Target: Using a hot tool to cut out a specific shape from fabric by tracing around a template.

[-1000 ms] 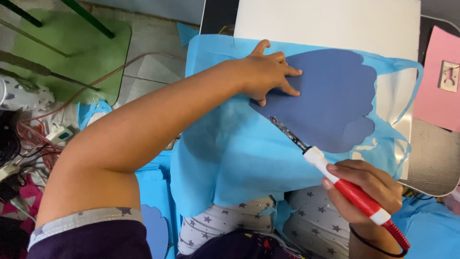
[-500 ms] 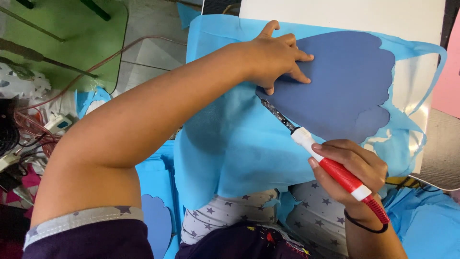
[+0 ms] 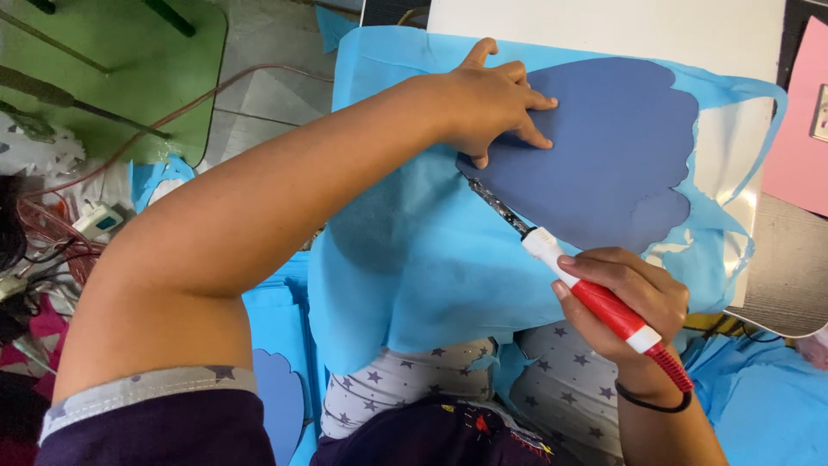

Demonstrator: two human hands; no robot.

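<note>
Head view: a dark blue template [image 3: 604, 147] is laid on light blue fabric [image 3: 431, 250] over the white worktop [image 3: 604, 26]. The template is pressed flat at its near-left edge by the left hand [image 3: 496, 103], fingers spread and nothing gripped. A red and white hot tool [image 3: 595, 298] is closed in the right hand [image 3: 634, 302], below the template. Its long axis is slanted up-left, and its tip is placed at the template's lower-left edge, just under the left hand.

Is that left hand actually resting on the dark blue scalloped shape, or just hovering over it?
Touching. In the head view the left hand lies flat with its fingertips pressed onto the dark blue scalloped template; no gap shows beneath them.
</note>
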